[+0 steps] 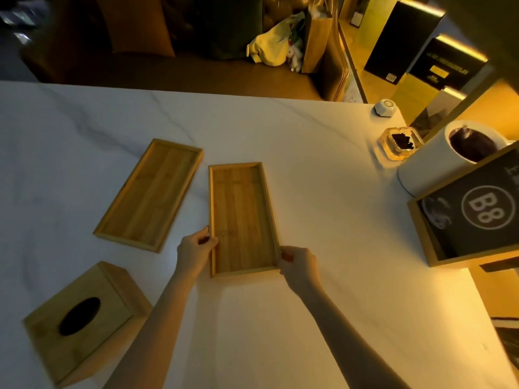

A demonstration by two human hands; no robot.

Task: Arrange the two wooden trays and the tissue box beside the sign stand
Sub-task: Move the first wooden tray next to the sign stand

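Two shallow wooden trays lie on the white marble table (323, 169). The near tray (243, 214) sits mid-table, lengthwise away from me. My left hand (195, 249) grips its left rim near the front corner, and my right hand (297, 263) grips its right front corner. The second tray (150, 193) lies angled to the left, untouched. A wooden tissue box (84, 318) with a dark oval slot stands at the front left. The sign stand (471, 211), a wood-framed black board marked B8, stands at the right edge.
Behind the sign stand are a white paper roll (438, 161), a glass ashtray (398, 143) and a small white device (385, 108). The table's far edge runs across the top, with bags and dark boxes on the floor beyond.
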